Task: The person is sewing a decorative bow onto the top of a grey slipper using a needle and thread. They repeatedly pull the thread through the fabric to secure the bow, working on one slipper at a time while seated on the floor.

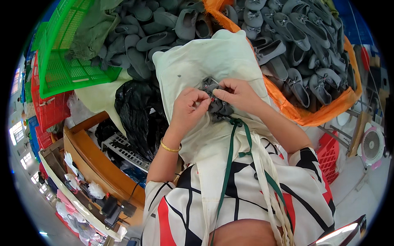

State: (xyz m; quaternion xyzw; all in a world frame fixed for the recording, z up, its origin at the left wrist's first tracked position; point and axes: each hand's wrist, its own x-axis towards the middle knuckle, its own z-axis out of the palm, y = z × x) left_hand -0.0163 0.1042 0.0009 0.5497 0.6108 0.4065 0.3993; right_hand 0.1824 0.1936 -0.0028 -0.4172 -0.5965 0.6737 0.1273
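Note:
My left hand (189,107) and my right hand (237,94) meet over a small grey fabric shoe piece (216,102) resting on a pale cloth (197,61) that covers my lap. Both hands pinch the grey piece with fingertips; the left thumb and forefinger press at its left edge, the right fingers hold its top. A gold bangle (170,147) circles my left wrist. A green cord (228,164) hangs down from the piece over my patterned top.
Piles of grey slippers fill an orange-lined bin (312,115) at right and a heap (156,24) ahead. A green plastic crate (65,61) and red crates (49,106) stand left. A black bag (139,110), a wooden bench (98,164) and a small fan (371,145) surround me.

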